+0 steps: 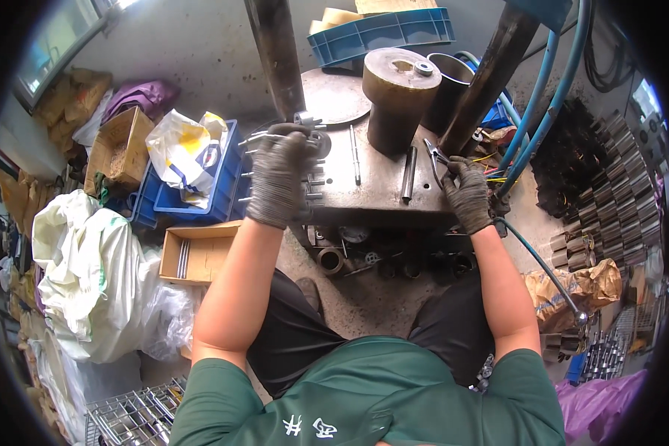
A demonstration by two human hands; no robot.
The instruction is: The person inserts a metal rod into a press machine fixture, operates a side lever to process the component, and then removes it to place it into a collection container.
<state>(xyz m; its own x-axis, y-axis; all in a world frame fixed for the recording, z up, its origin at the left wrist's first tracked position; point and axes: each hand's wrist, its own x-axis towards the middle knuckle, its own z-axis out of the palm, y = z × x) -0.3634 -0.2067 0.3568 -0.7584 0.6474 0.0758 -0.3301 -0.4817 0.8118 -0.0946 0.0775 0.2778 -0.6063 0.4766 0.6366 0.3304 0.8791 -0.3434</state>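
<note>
Both my hands wear grey work gloves. My left hand (281, 178) is closed above the left edge of the metal worktable (383, 195); what its fingers hold is hidden. Several metal rods (314, 196) stick out on both sides of it, and a short metal cylinder (305, 117) sits just beyond the fingers. At the table's right edge, my right hand (469, 195) is closed around the handles of a pair of pliers (433, 152), their tip pointing away from me. Between the hands lie a thin metal rod (355, 154) and a thicker dark bar (409, 174).
A thick steel cylinder (394, 93) carries a small ring (423, 68), between two dark posts (275, 56). Blue hoses (546, 104) hang at right. A blue crate (227, 160) and cardboard box (172, 253) stand left; stacked metal tubes (617, 201) stand far right.
</note>
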